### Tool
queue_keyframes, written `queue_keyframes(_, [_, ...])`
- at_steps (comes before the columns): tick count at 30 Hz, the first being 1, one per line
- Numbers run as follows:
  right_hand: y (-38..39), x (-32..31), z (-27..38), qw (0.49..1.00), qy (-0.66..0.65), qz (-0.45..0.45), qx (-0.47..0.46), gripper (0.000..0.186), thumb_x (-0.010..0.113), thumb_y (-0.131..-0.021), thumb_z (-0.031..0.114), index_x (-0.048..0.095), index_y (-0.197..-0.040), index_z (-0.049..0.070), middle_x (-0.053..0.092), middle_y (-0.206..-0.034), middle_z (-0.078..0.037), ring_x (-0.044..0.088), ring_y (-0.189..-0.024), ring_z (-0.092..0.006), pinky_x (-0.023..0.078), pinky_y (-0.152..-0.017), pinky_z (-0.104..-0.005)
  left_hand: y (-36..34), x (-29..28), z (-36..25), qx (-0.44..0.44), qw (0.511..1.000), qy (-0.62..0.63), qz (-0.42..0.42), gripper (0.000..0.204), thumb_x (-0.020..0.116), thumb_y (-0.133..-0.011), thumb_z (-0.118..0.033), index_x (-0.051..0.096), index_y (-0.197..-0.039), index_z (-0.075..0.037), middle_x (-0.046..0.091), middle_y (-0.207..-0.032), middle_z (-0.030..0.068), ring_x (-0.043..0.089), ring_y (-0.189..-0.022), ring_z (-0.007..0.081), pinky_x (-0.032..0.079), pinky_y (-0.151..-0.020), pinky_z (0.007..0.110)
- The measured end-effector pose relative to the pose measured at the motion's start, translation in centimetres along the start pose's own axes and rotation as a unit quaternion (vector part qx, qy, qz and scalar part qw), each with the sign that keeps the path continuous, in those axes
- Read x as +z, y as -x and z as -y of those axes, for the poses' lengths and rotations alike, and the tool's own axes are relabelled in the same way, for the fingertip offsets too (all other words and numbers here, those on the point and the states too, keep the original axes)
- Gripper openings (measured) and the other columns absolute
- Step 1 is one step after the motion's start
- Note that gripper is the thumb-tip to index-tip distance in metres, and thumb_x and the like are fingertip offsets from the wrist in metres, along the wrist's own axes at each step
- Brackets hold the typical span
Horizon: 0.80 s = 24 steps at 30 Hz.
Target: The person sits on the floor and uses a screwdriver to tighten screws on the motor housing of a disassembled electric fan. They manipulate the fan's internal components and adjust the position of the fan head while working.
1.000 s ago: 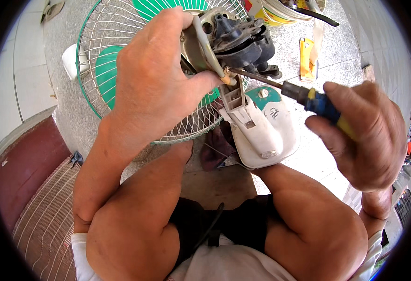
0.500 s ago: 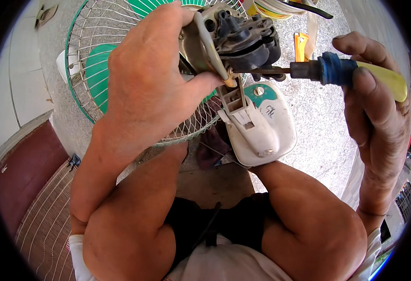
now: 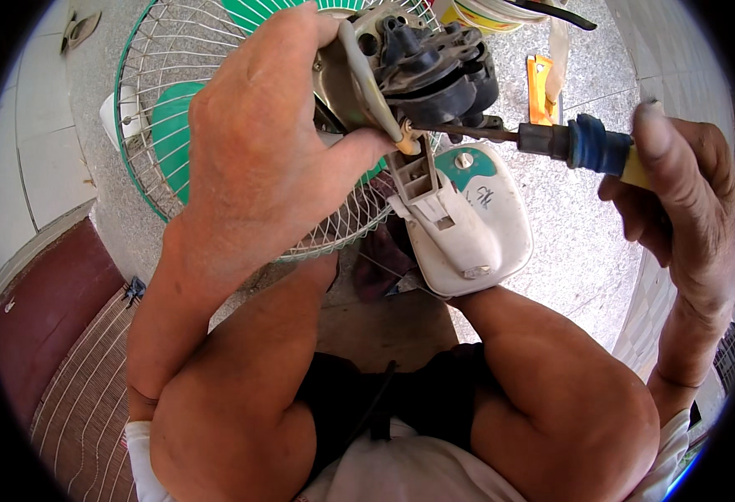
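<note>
My left hand (image 3: pixel 254 151) is closed around the fan motor (image 3: pixel 342 79), thumb below and fingers on top. A black gearbox (image 3: pixel 443 71) sits on the motor's right side, and a grey cable (image 3: pixel 366 75) curves over the housing. My right hand (image 3: pixel 685 192) is closed on the handle of a screwdriver (image 3: pixel 597 146) with blue wrapping and a yellow end. Its shaft runs left, and the tip meets the joint by my left thumb, where the motor joins the white neck of the fan base (image 3: pixel 468 222). That base has a green panel with a knob.
Behind my left hand lies the wire fan guard (image 3: pixel 154 58) with green blades (image 3: pixel 175 125) inside. An orange packet (image 3: pixel 540 88) and a yellow-white bucket (image 3: pixel 484 17) are at the back right. A woven mat (image 3: pixel 83 393) and a maroon block (image 3: pixel 49 301) lie at the left.
My right hand has turned on the screwdriver handle, its thumb now raised on top and its fingers curled beneath. The motor has shifted slightly left.
</note>
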State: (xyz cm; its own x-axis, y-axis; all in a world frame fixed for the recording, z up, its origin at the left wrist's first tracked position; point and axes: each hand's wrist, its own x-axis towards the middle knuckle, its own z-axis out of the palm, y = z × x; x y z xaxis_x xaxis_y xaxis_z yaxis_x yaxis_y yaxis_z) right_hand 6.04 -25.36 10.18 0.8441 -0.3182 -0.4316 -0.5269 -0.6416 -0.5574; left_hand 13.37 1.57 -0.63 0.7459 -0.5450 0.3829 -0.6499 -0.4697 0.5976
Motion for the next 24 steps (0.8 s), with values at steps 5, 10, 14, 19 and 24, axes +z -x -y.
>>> queue_keyframes(5, [1.1,0.9,1.7,0.990,0.083,0.012,-0.117,0.045,0.072,-0.084,0.042,0.061,-0.100,0.002,0.061,-0.074,-0.008,0.055,-0.058,-0.0087,0.041,-0.051,-0.0216,-1.4,-0.5,-2.3,-0.073,0.994,-0.052,0.056,0.062,0.087,-0.057,-0.007,0.058,-0.111,-0.006,0.065,-0.118,0.0188,0.060,-0.116,0.0290,0.048,-0.096,0.036])
queue_keyframes(10, [-0.2,0.2,1.6,0.943,0.155,0.084,-0.283,0.042,0.076,-0.081,0.035,0.060,-0.097,0.000,0.056,-0.073,-0.009,0.054,-0.058,-0.0143,0.039,-0.049,-0.0280,-1.1,-0.5,-2.4,-0.081,0.993,-0.064,0.061,0.063,0.087,-0.057,-0.006,0.057,-0.112,-0.006,0.064,-0.119,0.0185,0.061,-0.115,0.0285,0.048,-0.095,0.035])
queue_keyframes(14, [-0.8,0.6,0.4,0.856,0.219,0.048,-0.466,0.040,0.076,-0.081,0.033,0.059,-0.094,-0.001,0.054,-0.073,-0.009,0.053,-0.057,-0.0155,0.037,-0.048,-0.0295,0.2,0.2,-1.0,-0.049,0.997,-0.053,0.012,0.063,0.087,-0.057,-0.006,0.057,-0.112,-0.006,0.065,-0.118,0.0181,0.061,-0.115,0.0291,0.048,-0.095,0.035])
queue_keyframes(19, [-0.2,0.2,1.3,0.940,0.185,0.079,-0.276,0.042,0.070,-0.086,0.039,0.061,-0.098,0.000,0.054,-0.066,-0.006,0.048,-0.053,-0.0104,0.034,-0.046,-0.0255,0.0,0.4,-1.0,-0.025,0.999,-0.034,-0.002,0.060,0.086,-0.057,-0.005,0.057,-0.111,-0.006,0.066,-0.117,0.0181,0.061,-0.116,0.0296,0.048,-0.095,0.035])
queue_keyframes(24, [1.2,-1.1,2.3,0.989,0.046,0.130,-0.055,0.046,0.059,-0.093,0.046,0.064,-0.108,0.002,0.053,-0.059,-0.002,0.047,-0.047,-0.0063,0.035,-0.044,-0.0210,0.0,0.9,-0.9,-0.034,0.999,-0.017,-0.020,0.058,0.085,-0.058,-0.005,0.058,-0.110,-0.006,0.066,-0.116,0.0178,0.061,-0.116,0.0289,0.048,-0.095,0.035])
